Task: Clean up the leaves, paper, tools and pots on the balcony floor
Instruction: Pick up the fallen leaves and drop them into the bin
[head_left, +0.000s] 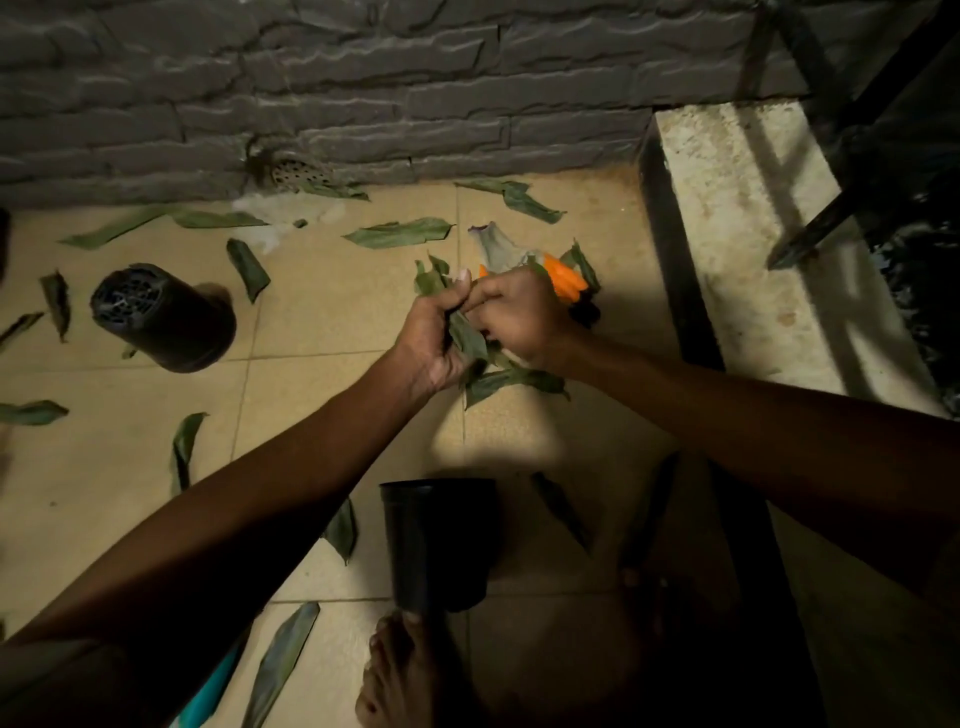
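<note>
Several limp green leaves (467, 338) bunched in curled left hand (434, 338), right hand (519, 317) pinching.

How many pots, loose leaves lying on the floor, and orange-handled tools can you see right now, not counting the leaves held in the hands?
Black pots: 2, one on its side, one near the foot.
Loose leaves on the floor: about 16, for example; some in shadow are uncertain.
Orange-handled tools: 1.
Total: about 19.
</note>
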